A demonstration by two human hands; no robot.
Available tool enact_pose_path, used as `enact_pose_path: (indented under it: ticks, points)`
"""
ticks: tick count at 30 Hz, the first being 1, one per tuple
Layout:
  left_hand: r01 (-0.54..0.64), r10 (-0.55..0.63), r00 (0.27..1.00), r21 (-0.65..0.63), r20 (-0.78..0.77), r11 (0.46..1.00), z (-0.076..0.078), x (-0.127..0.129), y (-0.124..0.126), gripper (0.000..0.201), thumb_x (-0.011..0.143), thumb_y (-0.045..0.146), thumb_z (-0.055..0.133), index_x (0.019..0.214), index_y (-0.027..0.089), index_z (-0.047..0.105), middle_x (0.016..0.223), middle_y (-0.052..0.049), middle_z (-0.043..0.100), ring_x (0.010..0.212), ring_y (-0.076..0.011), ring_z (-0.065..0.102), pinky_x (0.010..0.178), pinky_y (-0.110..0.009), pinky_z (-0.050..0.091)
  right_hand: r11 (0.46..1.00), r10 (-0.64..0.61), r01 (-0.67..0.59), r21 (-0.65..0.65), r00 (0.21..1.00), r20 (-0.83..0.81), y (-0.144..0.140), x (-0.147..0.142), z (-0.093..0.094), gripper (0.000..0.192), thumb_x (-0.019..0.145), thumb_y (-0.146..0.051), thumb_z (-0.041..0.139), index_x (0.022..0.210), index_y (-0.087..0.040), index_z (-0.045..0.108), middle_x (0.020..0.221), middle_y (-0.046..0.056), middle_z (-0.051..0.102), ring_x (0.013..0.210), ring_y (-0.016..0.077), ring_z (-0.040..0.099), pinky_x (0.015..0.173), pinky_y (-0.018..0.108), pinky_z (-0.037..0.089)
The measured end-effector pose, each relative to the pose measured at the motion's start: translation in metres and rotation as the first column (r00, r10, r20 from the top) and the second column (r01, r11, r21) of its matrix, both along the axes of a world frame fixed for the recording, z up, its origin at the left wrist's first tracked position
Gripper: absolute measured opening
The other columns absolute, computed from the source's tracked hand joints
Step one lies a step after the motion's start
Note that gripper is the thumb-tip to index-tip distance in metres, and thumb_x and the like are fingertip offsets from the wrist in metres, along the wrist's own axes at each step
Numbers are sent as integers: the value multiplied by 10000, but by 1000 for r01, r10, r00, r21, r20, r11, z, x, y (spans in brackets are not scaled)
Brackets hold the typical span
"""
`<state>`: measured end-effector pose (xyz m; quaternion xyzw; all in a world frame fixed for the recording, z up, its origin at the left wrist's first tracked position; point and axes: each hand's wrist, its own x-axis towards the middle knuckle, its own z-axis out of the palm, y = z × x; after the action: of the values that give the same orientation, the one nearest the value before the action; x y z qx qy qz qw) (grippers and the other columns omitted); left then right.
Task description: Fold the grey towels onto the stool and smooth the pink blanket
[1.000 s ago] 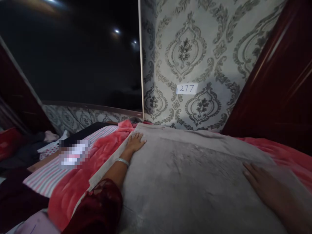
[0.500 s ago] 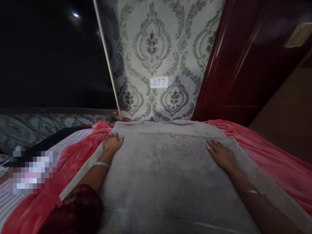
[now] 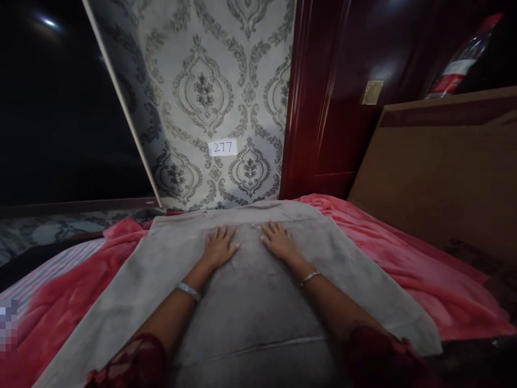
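While the grey blanket lies over the pink cover, left hand and right hand rest flat on it — fingers spread, gripping nothing.

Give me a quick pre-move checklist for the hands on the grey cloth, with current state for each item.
1. Left hand flat on the grey cloth, fingers spread: ok.
2. Right hand flat on the cloth beside the left, the two apart: ok.
3. Both hands empty, gripping nothing: ok.
4. Cloth lies spread over the pink blanket, far edge near the patterned wall: ok.
5. Cloth smooth: not ok, a crease runs across it near the forearms.
6. Near edge of the cloth: cannot tell, it runs out of view.
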<state>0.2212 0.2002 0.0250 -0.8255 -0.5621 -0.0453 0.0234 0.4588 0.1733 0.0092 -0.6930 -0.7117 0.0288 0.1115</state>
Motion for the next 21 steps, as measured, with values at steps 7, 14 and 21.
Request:
enact_pose_path:
  ticks: [7, 14, 21]
  points:
    - [-30, 29, 999, -46, -36, 998, -21, 2, 2, 658, 978, 570, 305, 1581, 306, 298, 1664, -63, 233, 1531, -363, 181, 1198, -631, 179, 996, 64, -65, -61, 998, -18, 1, 9, -5, 583, 1041, -548, 301, 1578, -321, 316, 1661, 45, 218, 1524, 277, 162, 1201, 539, 167]
    - [-34, 32, 998, -44, -61, 998, -19, 6, 10, 657, 981, 562, 298, 1584, 302, 288, 1669, -51, 212, 1534, -360, 169, 1197, -626, 179, 966, -250, 251, -55, 968, 34, -5, 117, 8, 610, 1057, -510, 235, 1615, -269, 194, 1684, 83, 86, 1536, 318, 64, 1185, 621, 119]
    - [-47, 49, 995, 24, -85, 999, -11, 8, 1, 605, 979, 497, 328, 1522, 252, 430, 1607, -100, 376, 1486, -336, 310, 1175, -557, 280, 955, -292, 292, -41, 956, 21, -10, 143, -23, 605, 1046, -550, 231, 1602, -311, 245, 1677, 44, 151, 1525, 317, 139, 1189, 610, 147]
